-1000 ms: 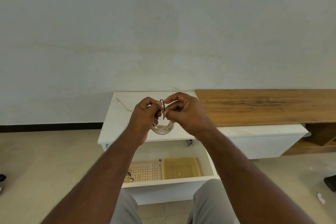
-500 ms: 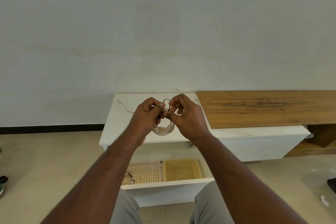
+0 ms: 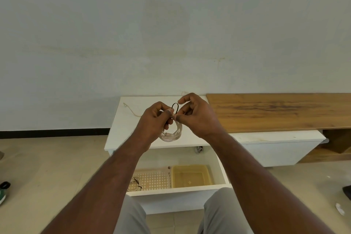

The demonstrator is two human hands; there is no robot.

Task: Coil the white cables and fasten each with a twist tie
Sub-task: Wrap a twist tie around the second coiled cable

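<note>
Nearest the camera, the person's grey-trousered knees sit before an open white drawer [image 3: 176, 190] holding a perforated beige plastic basket [image 3: 152, 178] with one bundled cable [image 3: 135, 183] in it and a translucent yellow plastic tray [image 3: 190, 175] beside it. Above the drawer, the left hand [image 3: 153, 121] grips the top of the small coil of white cable [image 3: 171, 135], fingers curled round it, while the right hand [image 3: 195, 118] pinches one end of the thin black twist tie [image 3: 175, 107] between thumb and finger. Compared with a second ago, the tie's loop now stands taller and narrower above the coil and the right index finger has lifted clear, which suggests the ends have been crossed and the twisting is underway, though the fastening looks not yet snug. Farther off, a loose beige cord [image 3: 131, 110] lies on the white table [image 3: 121, 131], with a brown wooden board [image 3: 275, 112] to the right.
</note>
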